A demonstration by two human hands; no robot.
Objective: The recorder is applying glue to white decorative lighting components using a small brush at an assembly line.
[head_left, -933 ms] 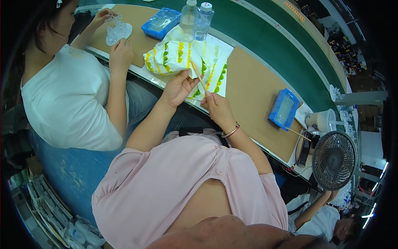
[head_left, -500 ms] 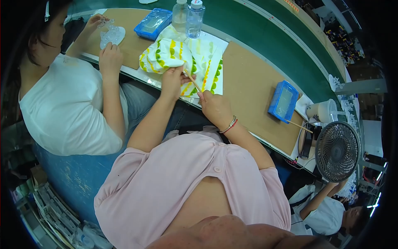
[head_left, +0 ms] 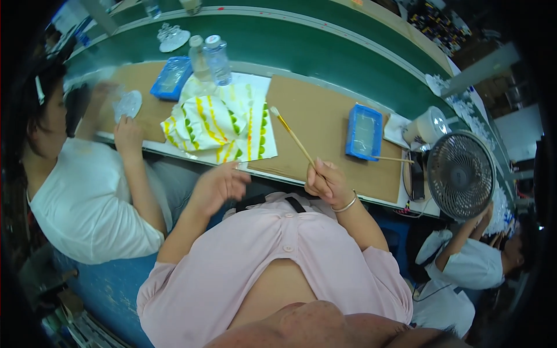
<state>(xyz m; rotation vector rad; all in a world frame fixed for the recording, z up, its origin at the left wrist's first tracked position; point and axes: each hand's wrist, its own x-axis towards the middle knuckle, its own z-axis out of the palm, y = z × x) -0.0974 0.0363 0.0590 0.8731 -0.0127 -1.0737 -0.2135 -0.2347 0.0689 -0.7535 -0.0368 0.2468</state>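
Note:
My right hand [head_left: 326,181] grips a thin wooden-handled paintbrush [head_left: 297,138] by its lower end. Its pale tip points up and to the left, over the brown board [head_left: 316,110]. Left of it, my left hand [head_left: 223,187] hovers near the table's front edge, slightly blurred, fingers apart and nothing in them. Just beyond that hand lies a crumpled white cloth [head_left: 212,124] with yellow and green patterns. A blue tray [head_left: 379,134] of clear contents stands on the board at the right, a second thin stick [head_left: 394,159] reaching out from it.
Two clear bottles [head_left: 218,62] and another blue tray [head_left: 169,81] stand behind the cloth. At the right are a lidded cup [head_left: 419,129] and a black fan [head_left: 462,176]. A co-worker [head_left: 87,197] sits close on my left, handling a clear piece [head_left: 127,104]. Another person [head_left: 473,264] is at the right.
My hands have come apart and away from the cloth. The brush has swung right with my right hand, and my left hand has drawn back toward me. The whole view has shifted too.

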